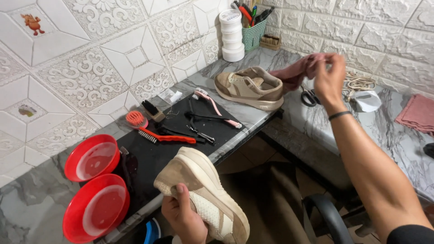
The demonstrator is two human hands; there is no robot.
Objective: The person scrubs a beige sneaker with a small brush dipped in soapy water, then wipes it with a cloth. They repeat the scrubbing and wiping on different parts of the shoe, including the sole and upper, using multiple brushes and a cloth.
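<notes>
Left hand [183,217]: low at the frame's bottom, your fingers wrapped around a beige sneaker [203,194], thumb across its upper, sole turned up and away from you, held off the counter's edge.

Right hand [329,77]: arm stretched out over the marble counter [398,144], fingertips pinching a pink cloth [300,70] lifted just behind the second sneaker [251,86], which sits upright on the counter.

Black mat [153,158]: bears an orange brush [156,131] and a pink toothbrush [217,107].

Two red bowls [95,180]: left of the mat.

Scissors [309,97]: under your right hand.
</notes>
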